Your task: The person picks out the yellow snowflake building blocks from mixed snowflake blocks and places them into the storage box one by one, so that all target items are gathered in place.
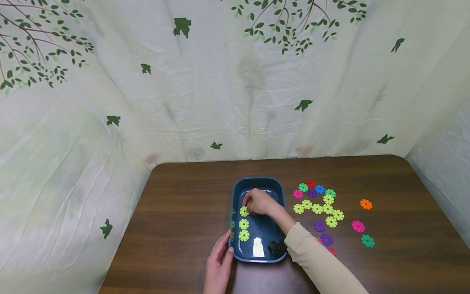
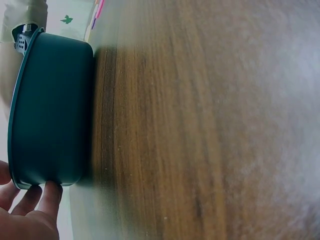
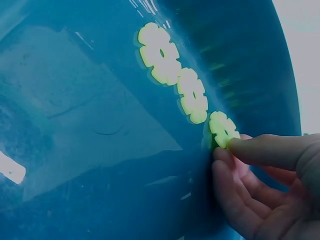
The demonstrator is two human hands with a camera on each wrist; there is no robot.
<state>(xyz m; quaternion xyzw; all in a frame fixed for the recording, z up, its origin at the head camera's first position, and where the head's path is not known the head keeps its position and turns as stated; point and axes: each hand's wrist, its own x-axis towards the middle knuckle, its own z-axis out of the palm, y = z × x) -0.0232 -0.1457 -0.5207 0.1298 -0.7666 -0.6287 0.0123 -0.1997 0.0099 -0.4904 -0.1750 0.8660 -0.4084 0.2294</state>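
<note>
A blue tray (image 1: 267, 228) lies on the table, with a column of yellow-green flower-shaped discs along its left inner side. Two of them, a middle disc (image 1: 244, 224) and a near disc (image 1: 244, 235), lie flat. My right hand (image 1: 260, 202) reaches into the tray and pinches the far yellow-green flower disc (image 3: 224, 129) between thumb and fingertips, in line with the others. At the tray's near left corner, my left hand (image 1: 219, 263) rests with fingers extended. In the left wrist view its fingertips (image 2: 51, 192) touch the tray's outer wall (image 2: 55, 110).
Right of the tray lie more yellow-green discs (image 1: 317, 209) among several coloured ones. An orange disc (image 1: 366, 204), a pink disc (image 1: 358, 226) and a green disc (image 1: 367, 241) lie farther right. A black wrist device (image 1: 277, 248) overlaps the tray's near right corner. A leaf-printed curtain (image 1: 235, 81) hangs behind the table.
</note>
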